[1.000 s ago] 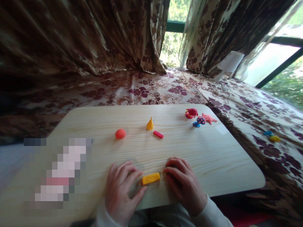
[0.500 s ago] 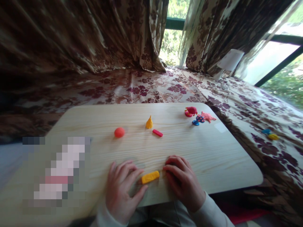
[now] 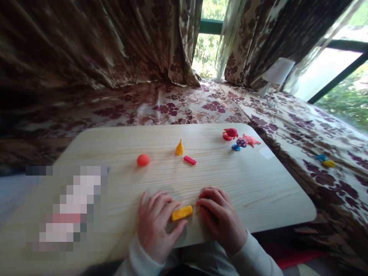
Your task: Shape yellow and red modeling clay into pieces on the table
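A yellow modelling clay bar [image 3: 182,213] lies near the table's front edge, between my hands. My left hand [image 3: 158,224] is open at its left end, forefinger along the far side and thumb along the near side; whether they touch it I cannot tell. Just right of the bar rests my right hand [image 3: 220,216], its fingers curled in together; anything inside them is hidden. Farther back are an orange clay ball [image 3: 143,160], a yellow pointed clay piece [image 3: 179,147] and a small red clay stick [image 3: 190,160].
At the table's [image 3: 115,145] back right stand a dark red clay figure [image 3: 230,133], a blue clay piece with pink dots [image 3: 240,143] and a flat pink clay shape [image 3: 251,140]. A blurred-out patch [image 3: 73,203] covers the left. A lamp [image 3: 278,71] stands beyond.
My left hand has moved right, bringing its thumb and forefinger farther along the yellow bar. My right hand has hardly moved. The whole view has shifted slightly.
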Tool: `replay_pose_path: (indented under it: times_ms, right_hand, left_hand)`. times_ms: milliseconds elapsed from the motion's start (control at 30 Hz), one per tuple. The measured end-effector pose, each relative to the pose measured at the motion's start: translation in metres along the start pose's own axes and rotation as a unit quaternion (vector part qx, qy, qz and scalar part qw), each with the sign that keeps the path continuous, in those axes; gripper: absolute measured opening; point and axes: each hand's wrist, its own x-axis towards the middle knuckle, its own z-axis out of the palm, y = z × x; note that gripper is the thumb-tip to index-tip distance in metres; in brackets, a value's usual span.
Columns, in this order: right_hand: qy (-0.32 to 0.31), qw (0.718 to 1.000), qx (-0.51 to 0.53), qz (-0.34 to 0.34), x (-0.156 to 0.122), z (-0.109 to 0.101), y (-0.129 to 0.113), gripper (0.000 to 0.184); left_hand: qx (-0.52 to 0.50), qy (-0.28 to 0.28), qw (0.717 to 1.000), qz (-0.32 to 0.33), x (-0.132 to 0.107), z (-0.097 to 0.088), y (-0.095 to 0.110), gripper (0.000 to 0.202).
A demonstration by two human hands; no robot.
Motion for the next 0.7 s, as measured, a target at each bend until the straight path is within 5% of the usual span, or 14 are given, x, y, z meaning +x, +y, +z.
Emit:
replay_pose_path:
  times_ms: [167,333,433,700]
  right_hand:
    - [0.002,1.0,0.002,0.0,0.0,0.001,0.001,0.018]
    - [0.005,1.0,0.024,-0.006,0.0,-0.001,-0.002,0.023]
    - [-0.016,0.999,0.032,-0.009,0.002,0.001,-0.006,0.024]
    - [-0.041,0.999,0.006,-0.023,0.014,0.005,-0.02,0.012]
  left_hand:
    - [-0.046,0.014,0.999,-0.025,0.003,0.004,0.005,0.007]
    - [-0.031,0.014,0.999,-0.019,-0.005,0.001,0.0,0.025]
    - [-0.013,0.001,1.0,-0.016,-0.009,-0.003,-0.003,0.017]
    - [0.008,-0.008,1.0,0.006,-0.01,-0.009,-0.006,0.015]
